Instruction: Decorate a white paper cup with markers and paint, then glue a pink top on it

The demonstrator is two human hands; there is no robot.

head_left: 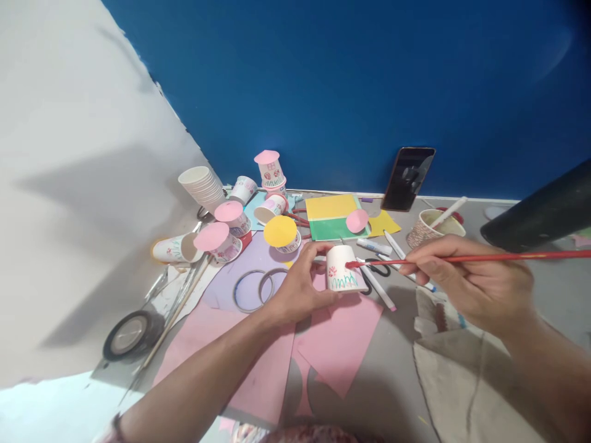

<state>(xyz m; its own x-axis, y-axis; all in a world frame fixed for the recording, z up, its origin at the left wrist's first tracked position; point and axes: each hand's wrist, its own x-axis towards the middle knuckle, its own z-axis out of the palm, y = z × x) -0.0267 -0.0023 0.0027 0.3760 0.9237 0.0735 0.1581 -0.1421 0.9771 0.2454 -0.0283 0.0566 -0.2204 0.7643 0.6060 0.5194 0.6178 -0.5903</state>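
Holding white paper cup (339, 255) in left hand (300, 289), upside down, wide rim low, between the bench's back and near edges, around the far side of pink paper (231, 363). Fingers clamped round cup side, thumb low by the rim, probably to leave the decorated wall open to the brush and resist its push. Cannot tell if just above or touching the paper.

Pinching red brush (554, 254) in right hand (480, 283), fingers together on the slim handle, near level, likely for fine tip control. Red-loaded bristles at the cup wall, beside red dots and over green zigzag strokes.

Toward back edge of bench (392, 363): dark glossy phone (409, 178), leaned on smooth blue wall (323, 92), probably to stand upright. Toward right edge: patterned cup (422, 232) with murky contents, pale stick inside; nearer, rumpled beige cloth (457, 375), soft and creased.

Toward left edge: nested cup stack (203, 187), presumably saving room; flat black tape roll (132, 335). Further in: thin matte yellow disc (281, 232) capping a small cup. Right beside held cup: slim white marker (381, 289) with pink end, partly over black-handled scissors (382, 269).
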